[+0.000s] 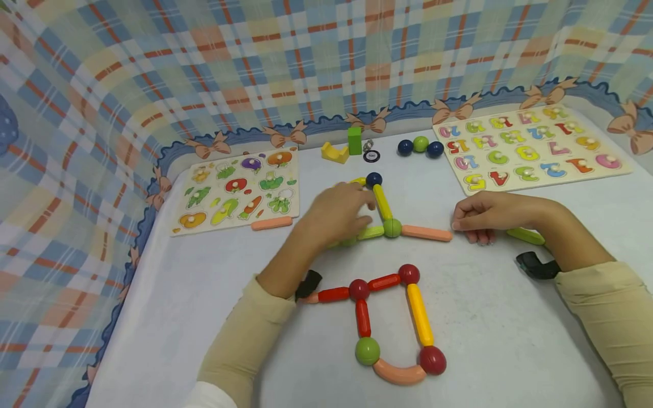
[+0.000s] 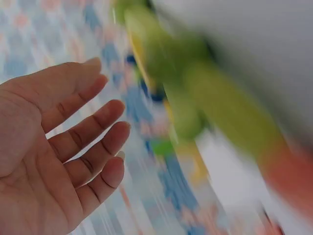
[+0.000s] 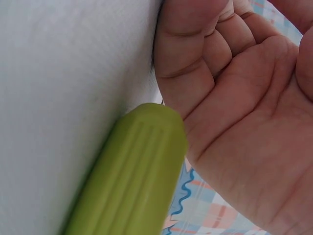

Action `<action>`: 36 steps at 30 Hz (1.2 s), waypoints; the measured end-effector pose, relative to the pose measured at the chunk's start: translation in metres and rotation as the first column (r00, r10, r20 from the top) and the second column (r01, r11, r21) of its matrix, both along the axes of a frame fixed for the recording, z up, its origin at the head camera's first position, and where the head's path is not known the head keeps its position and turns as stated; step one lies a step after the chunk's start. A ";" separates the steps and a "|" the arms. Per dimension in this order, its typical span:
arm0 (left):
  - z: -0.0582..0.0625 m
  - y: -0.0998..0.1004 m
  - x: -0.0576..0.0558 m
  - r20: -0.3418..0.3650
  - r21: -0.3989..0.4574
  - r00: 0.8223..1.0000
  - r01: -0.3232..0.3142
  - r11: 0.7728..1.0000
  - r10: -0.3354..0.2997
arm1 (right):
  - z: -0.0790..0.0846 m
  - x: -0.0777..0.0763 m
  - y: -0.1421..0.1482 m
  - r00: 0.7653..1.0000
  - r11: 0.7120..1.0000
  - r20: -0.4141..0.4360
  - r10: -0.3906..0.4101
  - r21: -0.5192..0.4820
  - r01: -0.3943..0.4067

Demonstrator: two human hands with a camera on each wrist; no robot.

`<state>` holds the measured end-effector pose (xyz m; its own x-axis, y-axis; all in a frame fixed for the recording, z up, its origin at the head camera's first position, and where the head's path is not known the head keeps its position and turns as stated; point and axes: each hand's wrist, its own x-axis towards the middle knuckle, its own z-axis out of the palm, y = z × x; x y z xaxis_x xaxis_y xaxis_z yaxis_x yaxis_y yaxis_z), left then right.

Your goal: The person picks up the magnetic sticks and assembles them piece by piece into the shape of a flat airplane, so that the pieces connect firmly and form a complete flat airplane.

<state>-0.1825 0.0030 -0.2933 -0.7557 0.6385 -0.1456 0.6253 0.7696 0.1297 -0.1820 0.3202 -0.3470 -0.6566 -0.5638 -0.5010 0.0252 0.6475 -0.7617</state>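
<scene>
My left hand is over a construction-toy shape of rods and balls, its fingers apart and loosely bent; the left wrist view shows nothing in its palm. A green ball there joins a yellow rod, a light green rod and an orange rod. The yellow rod runs up to a dark blue ball. My right hand rests on the white surface near the orange rod's right end, fingers loosely curled around nothing. Beside its wrist lies a separate green rod.
Nearer me lies another shape with red balls, red rods and a curved orange rod. A vegetable puzzle board is at left, a number puzzle board at right. Small blocks and loose balls sit by the curtain.
</scene>
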 end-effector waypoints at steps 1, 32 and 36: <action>0.001 -0.016 -0.002 -0.004 0.023 0.999 -0.032 0.999 0.032 | 0.000 0.000 0.000 1.000 1.000 0.000 0.002 -0.001 -0.002; 0.016 0.015 0.034 0.170 0.027 0.980 0.097 0.995 -0.100 | -0.004 -0.001 0.001 0.998 0.998 -0.003 -0.063 0.019 0.063; 0.012 0.063 0.041 0.245 -0.046 0.956 0.179 0.983 -0.163 | -0.004 -0.001 0.001 0.998 0.998 -0.003 -0.058 -0.007 0.058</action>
